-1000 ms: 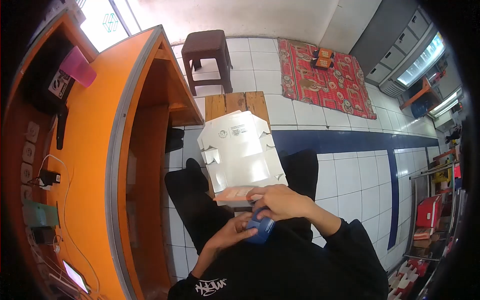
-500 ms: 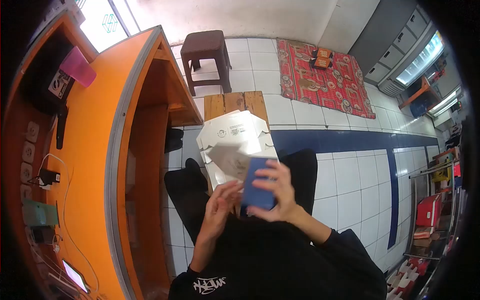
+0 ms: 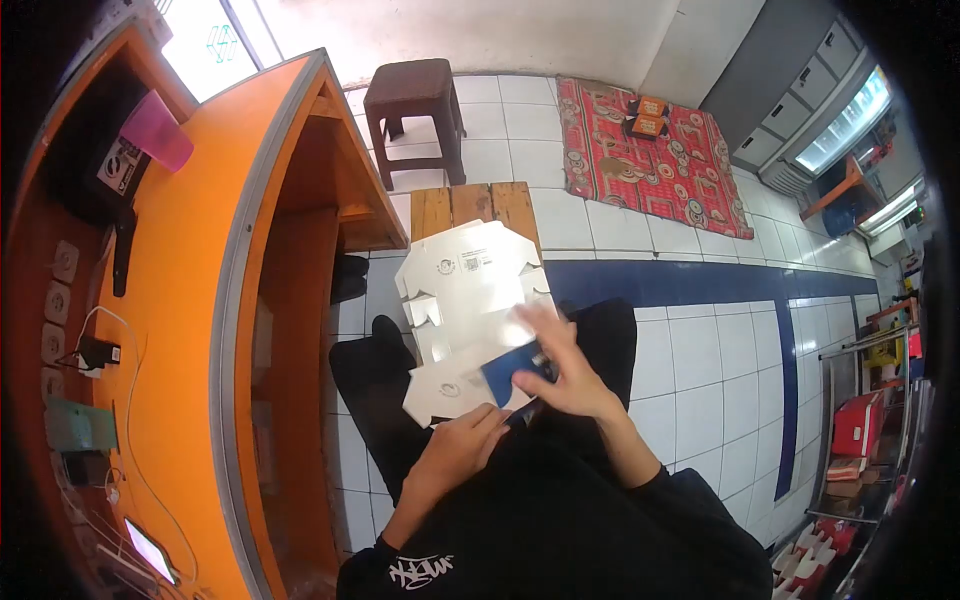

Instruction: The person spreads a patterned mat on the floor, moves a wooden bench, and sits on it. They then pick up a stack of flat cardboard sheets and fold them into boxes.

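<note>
Flat white cardboard box blanks (image 3: 482, 285) lie stacked on a wooden bench in front of me, with small print on the far panel. Over their near end is a box blank with a blue panel (image 3: 508, 378), its white side partly showing. My left hand (image 3: 460, 445) is closed at the near edge of this blank, fingers curled at the blue part. Spread fingers of my right hand (image 3: 565, 370) reach over the blank's right side, with the thumb at the blue panel; the fingertips are smeared by motion.
The wooden bench (image 3: 470, 205) extends ahead toward a brown stool (image 3: 410, 95). An orange counter (image 3: 190, 300) stands at left, carrying a pink cup (image 3: 158, 132) and a phone (image 3: 150, 548). A red patterned mat (image 3: 640, 175) with small boxes lies farther off; shelving (image 3: 850, 420) is at right.
The blue-sided blank, held up between both hands before, is now lower and tilted over the stack. My right hand has opened from its grip, and my left has moved down and right.
</note>
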Available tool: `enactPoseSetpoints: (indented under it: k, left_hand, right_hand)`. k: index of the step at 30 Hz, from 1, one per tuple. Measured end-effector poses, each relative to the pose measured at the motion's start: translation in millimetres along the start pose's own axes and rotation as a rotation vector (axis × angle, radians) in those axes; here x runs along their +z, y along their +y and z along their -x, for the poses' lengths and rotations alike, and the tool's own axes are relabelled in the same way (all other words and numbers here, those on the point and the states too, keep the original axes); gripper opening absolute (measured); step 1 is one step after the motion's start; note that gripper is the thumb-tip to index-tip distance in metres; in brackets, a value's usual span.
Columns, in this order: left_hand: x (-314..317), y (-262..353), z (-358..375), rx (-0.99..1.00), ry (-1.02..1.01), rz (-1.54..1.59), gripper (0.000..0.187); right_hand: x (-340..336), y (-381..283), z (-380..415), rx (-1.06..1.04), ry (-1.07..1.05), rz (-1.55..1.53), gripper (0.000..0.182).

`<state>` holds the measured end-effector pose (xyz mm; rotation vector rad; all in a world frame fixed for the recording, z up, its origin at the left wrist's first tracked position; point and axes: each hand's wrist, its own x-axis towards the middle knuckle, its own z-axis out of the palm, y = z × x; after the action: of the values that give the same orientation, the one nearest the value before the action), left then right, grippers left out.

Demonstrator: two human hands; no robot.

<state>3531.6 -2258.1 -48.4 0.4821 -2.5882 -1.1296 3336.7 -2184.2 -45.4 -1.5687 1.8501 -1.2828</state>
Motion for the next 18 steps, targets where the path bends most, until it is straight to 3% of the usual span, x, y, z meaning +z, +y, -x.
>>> enactPoseSetpoints:
  k: [2,5,7,8,9,10,12,15,17,18]
  left_hand:
    - [-3.1,-3.5,0.4,-0.03,-0.121,0.157,0.018]
    - [-8.4,-8.7,0.0,-0.013,-0.162,0.245,0.024]
    - [-8.9,-25.4,1.8,-0.069,-0.205,0.382,0.024]
    - [-8.9,-35.5,2.6,-0.119,-0.254,0.516,0.025]
    - [-9.5,-43.2,3.1,-0.188,-0.384,0.598,0.026]
    - [-6.9,-48.7,2.8,-0.189,-0.386,0.598,0.026]
    - [0.6,-60.5,1.5,-0.319,-0.766,1.109,0.027]
    - [7.6,-63.2,0.9,-0.224,-0.81,1.028,0.03]
    - [10.7,-61.1,1.8,-0.109,-0.709,0.877,0.032]
    - [12.3,-61.5,3.4,-0.109,-0.71,0.879,0.032]
  right_hand:
    - [-5.4,-6.0,-0.2,0.133,-0.36,-0.225,0.03]
    - [-4.4,-2.5,4.8,0.219,-0.29,-0.371,0.019]
    - [-6.6,1.7,8.0,0.004,-0.079,-0.666,0.018]
    - [-6.5,-1.8,8.9,0.006,-0.081,-0.668,0.018]
    - [-7.4,-9.0,9.4,-0.067,-0.177,-0.718,0.018]
    - [-7.7,-15.6,10.1,-0.141,-0.273,-0.766,0.019]
    - [-9.4,-26.8,8.3,-0.246,-0.437,-0.872,0.021]
    - [-10.8,-46.0,5.8,-0.288,-0.55,-0.699,0.018]
    - [-3.7,-59.8,9.4,-0.069,-0.362,-0.17,0.014]
    - [1.1,-58.7,11.6,-0.067,-0.362,-0.169,0.014]
